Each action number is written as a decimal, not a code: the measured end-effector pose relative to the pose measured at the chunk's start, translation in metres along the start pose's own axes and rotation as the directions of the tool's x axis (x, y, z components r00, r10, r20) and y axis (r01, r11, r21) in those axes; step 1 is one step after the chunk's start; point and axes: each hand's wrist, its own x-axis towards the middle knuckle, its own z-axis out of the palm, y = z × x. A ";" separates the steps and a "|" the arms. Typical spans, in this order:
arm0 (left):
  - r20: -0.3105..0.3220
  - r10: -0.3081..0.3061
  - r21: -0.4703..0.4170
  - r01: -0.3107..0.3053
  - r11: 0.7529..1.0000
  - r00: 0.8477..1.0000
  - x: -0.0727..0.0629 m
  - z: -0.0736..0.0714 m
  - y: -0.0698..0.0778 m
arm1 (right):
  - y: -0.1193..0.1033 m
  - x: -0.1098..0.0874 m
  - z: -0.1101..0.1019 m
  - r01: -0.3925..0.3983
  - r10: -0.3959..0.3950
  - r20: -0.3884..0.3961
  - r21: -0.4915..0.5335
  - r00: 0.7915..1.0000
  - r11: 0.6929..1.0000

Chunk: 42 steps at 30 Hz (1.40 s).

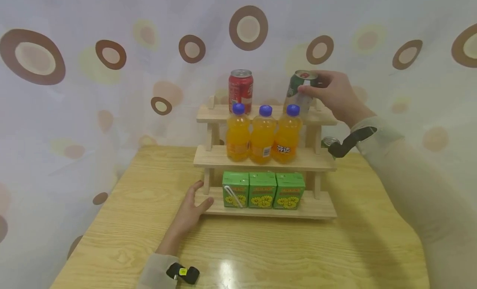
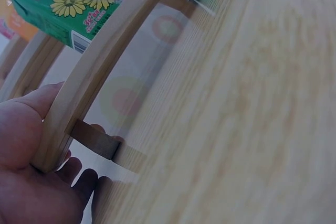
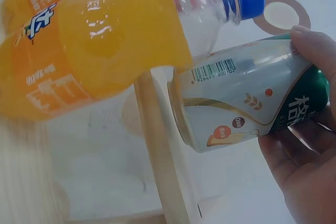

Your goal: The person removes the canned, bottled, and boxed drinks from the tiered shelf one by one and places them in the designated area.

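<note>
My right hand (image 1: 337, 92) grips a green and white can (image 3: 239, 98) near its top, thumb on one side and fingers on the other. The can leans slightly over the right part of the top tier of a wooden three-tier display stand (image 1: 201, 158); whether its base touches the board I cannot tell. On that tier's left part stands a red can (image 1: 240, 90). My left hand (image 1: 190, 210) holds the left end of the bottom tier, thumb above the board and fingers below it, as the left wrist view shows.
Several orange soda bottles, among them the right one (image 1: 286, 136), line the middle tier. Green drink cartons (image 1: 262, 191) stand side by side on the bottom tier. Behind the stand at right, another can (image 1: 329, 142) is partly hidden. A patterned curtain (image 1: 160, 53) hangs behind the wooden table (image 1: 134, 214).
</note>
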 end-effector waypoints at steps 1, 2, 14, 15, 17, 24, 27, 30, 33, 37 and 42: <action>-0.001 -0.002 0.000 0.002 1.000 1.000 0.000 0.000 0.000 | 0.001 -0.002 -0.002 -0.004 0.003 -0.007 -0.014 1.000 1.000; 0.000 -0.003 -0.001 0.003 1.000 1.000 0.000 -0.001 0.000 | 0.001 -0.004 -0.005 -0.009 0.009 -0.011 -0.026 1.000 1.000; 0.003 -0.002 0.018 0.002 1.000 1.000 0.000 -0.003 0.003 | 0.005 -0.023 -0.031 -0.006 0.007 -0.021 0.085 1.000 0.996; 0.001 -0.002 0.017 0.002 1.000 1.000 0.000 -0.004 0.002 | 0.005 -0.024 -0.032 -0.005 0.007 -0.022 0.089 1.000 0.996; 0.000 -0.004 0.012 0.004 1.000 1.000 0.001 -0.004 0.002 | 0.006 -0.028 -0.035 -0.003 0.005 -0.026 0.079 1.000 0.997; -0.005 -0.001 -0.003 0.001 1.000 1.000 0.000 -0.003 0.002 | 0.009 -0.038 -0.048 -0.008 0.011 -0.046 0.076 0.999 0.997; 0.002 0.004 -0.008 -0.004 1.000 1.000 0.000 -0.003 0.002 | 0.011 -0.041 -0.055 -0.010 0.014 -0.047 0.093 0.999 0.996; 0.003 0.006 -0.012 -0.006 1.000 1.000 0.000 -0.003 0.003 | 0.014 -0.044 -0.062 -0.010 0.015 -0.053 0.099 0.998 0.995; 0.005 0.010 -0.010 -0.010 1.000 1.000 0.000 -0.002 0.002 | 0.018 -0.048 -0.069 -0.012 0.019 -0.064 0.110 0.998 0.994; 0.008 0.005 -0.006 -0.005 1.000 1.000 0.000 -0.002 0.002 | 0.021 -0.053 -0.077 -0.012 0.019 -0.076 0.090 0.997 0.996; 0.013 0.001 -0.001 -0.001 1.000 1.000 -0.002 0.000 0.003 | 0.027 -0.061 -0.085 -0.022 0.023 -0.087 0.016 0.996 1.000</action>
